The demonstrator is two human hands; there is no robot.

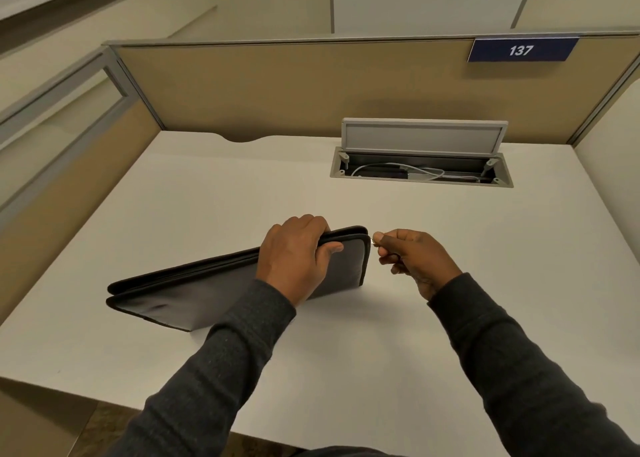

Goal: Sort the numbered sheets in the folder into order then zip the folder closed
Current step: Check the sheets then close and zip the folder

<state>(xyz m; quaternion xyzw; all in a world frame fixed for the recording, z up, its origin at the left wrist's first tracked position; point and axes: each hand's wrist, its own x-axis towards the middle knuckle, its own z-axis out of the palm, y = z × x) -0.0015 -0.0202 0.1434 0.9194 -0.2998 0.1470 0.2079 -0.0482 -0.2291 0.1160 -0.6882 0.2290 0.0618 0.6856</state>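
Folder [194, 294], tilted up on the desk [242, 186] in front of the cable hatch [420, 171], is gripped along its top by my left hand [294, 255] while my right hand [408, 259] pinches the zip pull [373, 241], which I fear may jam if the covers gape.

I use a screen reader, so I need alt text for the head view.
A person's left hand grips the top edge of a dark grey folder propped on edge on a white desk, while the right hand pinches the zip pull at its top corner. Behind, a cable hatch stands open.
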